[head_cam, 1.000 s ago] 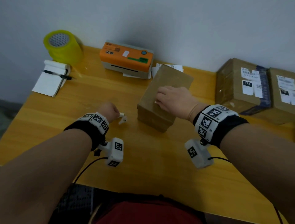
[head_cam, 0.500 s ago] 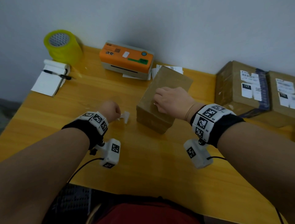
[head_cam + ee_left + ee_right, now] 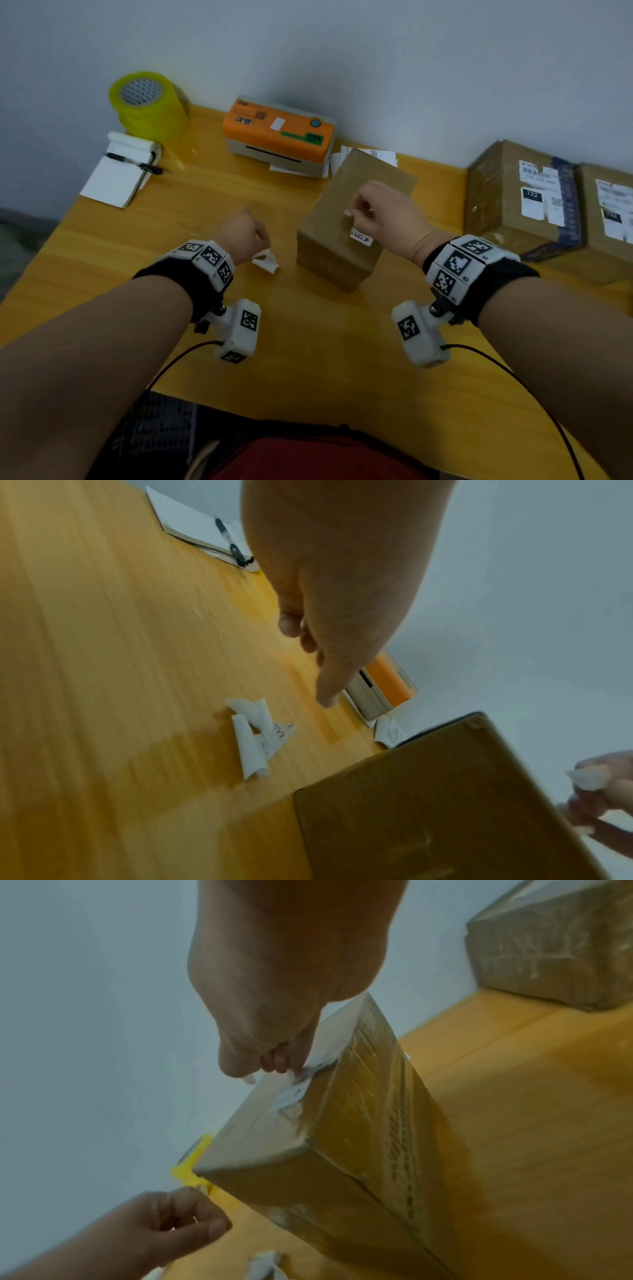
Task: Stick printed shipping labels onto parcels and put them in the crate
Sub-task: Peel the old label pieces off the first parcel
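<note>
A plain brown parcel (image 3: 371, 173) (image 3: 445, 804) (image 3: 359, 1137) stands in the middle of the yellow table (image 3: 308, 359). My right hand (image 3: 359, 212) (image 3: 263, 1069) is just above the parcel's top and pinches a small white label strip (image 3: 348, 213) (image 3: 586, 780) between thumb and fingers. A torn white label patch (image 3: 361, 238) stays stuck on the top near the front edge. My left hand (image 3: 258, 236) (image 3: 308, 653) hovers left of the parcel, loosely curled and holding nothing. Curled white paper scraps (image 3: 267, 262) (image 3: 253, 739) lie on the table under it.
An orange label printer (image 3: 279, 137) sits at the back, with printed labels (image 3: 373, 154) beside it. A yellow tape roll (image 3: 147, 102) and a notepad with a pen (image 3: 116, 178) are at the back left. Two labelled parcels (image 3: 513, 205) (image 3: 609, 219) stand at the right.
My left hand has let go of the white scrap, which now lies on the table. My right hand has risen off the parcel's top with a label strip pinched in it.
</note>
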